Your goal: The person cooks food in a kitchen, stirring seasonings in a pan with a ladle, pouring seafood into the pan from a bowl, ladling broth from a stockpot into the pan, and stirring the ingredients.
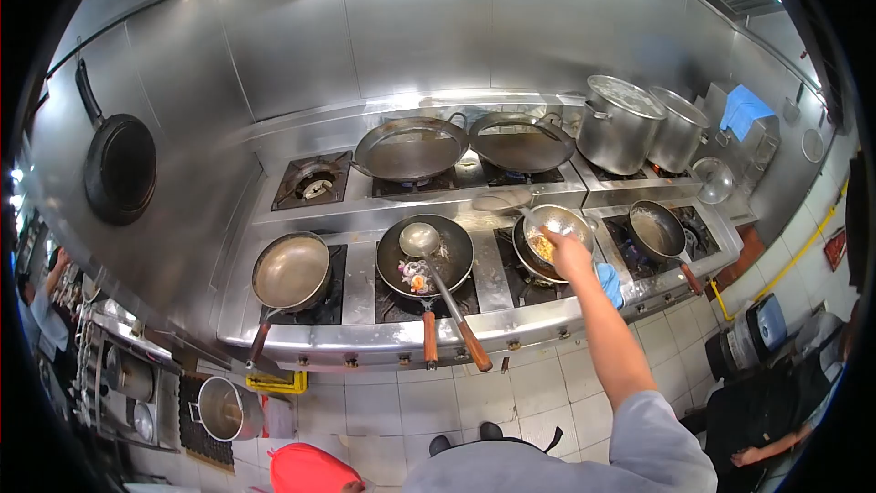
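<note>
My right hand is closed round the handle of a long-handled utensil with a round, motion-blurred head; whether it is a ladle or a skimmer I cannot tell. Beneath the hand, a metal bowl with yellow-orange bits sits over a pan on a burner. A blue cloth hangs close by my forearm. To the left, a wok holds chopped purple, white and orange food. A ladle with a wooden handle rests in that wok. My left hand is out of view.
A deep pan stands front left, a small pan front right. Behind are two wide pans and two tall pots. Wooden handles overhang the stove's front edge. A person stands at right; something red is below.
</note>
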Available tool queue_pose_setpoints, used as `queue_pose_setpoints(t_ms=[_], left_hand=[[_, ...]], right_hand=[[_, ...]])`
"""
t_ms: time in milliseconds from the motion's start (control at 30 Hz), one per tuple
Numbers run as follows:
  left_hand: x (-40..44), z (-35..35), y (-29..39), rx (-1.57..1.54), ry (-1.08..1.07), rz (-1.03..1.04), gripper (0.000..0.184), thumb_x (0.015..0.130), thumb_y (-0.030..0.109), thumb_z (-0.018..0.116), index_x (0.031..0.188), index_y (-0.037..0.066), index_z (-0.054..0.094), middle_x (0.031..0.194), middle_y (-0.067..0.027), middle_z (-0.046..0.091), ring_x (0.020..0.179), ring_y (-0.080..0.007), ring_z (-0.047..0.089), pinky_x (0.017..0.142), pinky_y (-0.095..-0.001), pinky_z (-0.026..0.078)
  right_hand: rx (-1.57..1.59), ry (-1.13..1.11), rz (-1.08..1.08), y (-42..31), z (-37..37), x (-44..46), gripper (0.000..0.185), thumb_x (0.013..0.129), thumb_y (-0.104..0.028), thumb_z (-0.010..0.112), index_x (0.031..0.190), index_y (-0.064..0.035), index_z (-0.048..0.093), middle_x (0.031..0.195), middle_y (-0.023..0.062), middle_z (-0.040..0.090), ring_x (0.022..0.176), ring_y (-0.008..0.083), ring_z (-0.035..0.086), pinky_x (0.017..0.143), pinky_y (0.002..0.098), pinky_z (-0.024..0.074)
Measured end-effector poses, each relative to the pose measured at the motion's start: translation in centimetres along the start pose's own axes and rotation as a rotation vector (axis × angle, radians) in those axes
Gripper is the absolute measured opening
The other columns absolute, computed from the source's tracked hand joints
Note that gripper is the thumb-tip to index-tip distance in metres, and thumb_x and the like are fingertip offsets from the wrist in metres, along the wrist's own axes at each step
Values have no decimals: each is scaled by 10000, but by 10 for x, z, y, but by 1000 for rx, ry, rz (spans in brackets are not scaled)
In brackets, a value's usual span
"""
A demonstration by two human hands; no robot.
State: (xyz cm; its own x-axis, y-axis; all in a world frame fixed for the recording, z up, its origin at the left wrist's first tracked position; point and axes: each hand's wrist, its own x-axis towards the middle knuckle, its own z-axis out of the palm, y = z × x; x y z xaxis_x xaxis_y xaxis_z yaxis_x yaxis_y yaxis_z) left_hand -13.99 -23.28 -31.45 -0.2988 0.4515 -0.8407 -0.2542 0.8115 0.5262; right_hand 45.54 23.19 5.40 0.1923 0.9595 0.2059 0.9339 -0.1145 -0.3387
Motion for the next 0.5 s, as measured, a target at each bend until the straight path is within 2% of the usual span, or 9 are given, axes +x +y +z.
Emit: queue_pose_setpoints(t_ms=[67,133,167,233,267,367,500], left_hand=[[-7,0,-11,-2,14,-37,171,914,172,541,1045,63,536,836,-89,586,616,-226,590,481,-367,515],[-10,2,-17,5,15,-54,173,914,175,543,1046,63,536,840,-89,587,617,-226,590,482,-367,515],[-11,4,-16,10,12,-59,175,914,176,544,1046,63,536,842,-89,587,617,-226,591,483,-367,515],[-9,7,-11,26,8,-50,177,914,178,545,1047,62,536,846,-88,587,618,-226,592,484,-368,515],[-7,10,-8,29,8,-44,179,914,179,546,1048,62,536,848,-88,587,619,-226,592,484,-368,516],[0,18,8,21,7,-7,183,913,183,549,1049,62,536,854,-88,588,621,-226,593,486,-368,516],[3,36,26,-38,44,83,225,912,212,561,1074,57,536,890,-93,592,653,-233,599,508,-368,519]], right_hand=[[51,9,-8,21,-13,-13,563,819,-52,526,1320,-306,555,1078,225,609,1019,372,603,888,435,481],[216,119,-13,37,-20,-25,504,819,-51,532,1296,-205,583,1063,188,622,1031,361,598,918,436,460],[214,121,-5,42,-20,-27,504,819,-51,532,1296,-205,583,1063,188,622,1031,361,598,918,436,460],[432,199,-50,52,-13,-33,496,804,-47,588,1298,-84,564,1160,213,614,1087,352,587,963,404,439],[581,174,-74,56,-5,-32,467,836,-55,586,1299,-16,542,1240,222,590,1135,320,581,988,360,418],[751,160,-35,42,0,-39,450,874,-71,573,1317,-12,520,1255,212,588,1155,280,577,982,344,420],[768,92,-15,12,-12,-22,438,913,-89,537,1344,-24,487,1205,190,614,1084,246,602,944,325,442]])
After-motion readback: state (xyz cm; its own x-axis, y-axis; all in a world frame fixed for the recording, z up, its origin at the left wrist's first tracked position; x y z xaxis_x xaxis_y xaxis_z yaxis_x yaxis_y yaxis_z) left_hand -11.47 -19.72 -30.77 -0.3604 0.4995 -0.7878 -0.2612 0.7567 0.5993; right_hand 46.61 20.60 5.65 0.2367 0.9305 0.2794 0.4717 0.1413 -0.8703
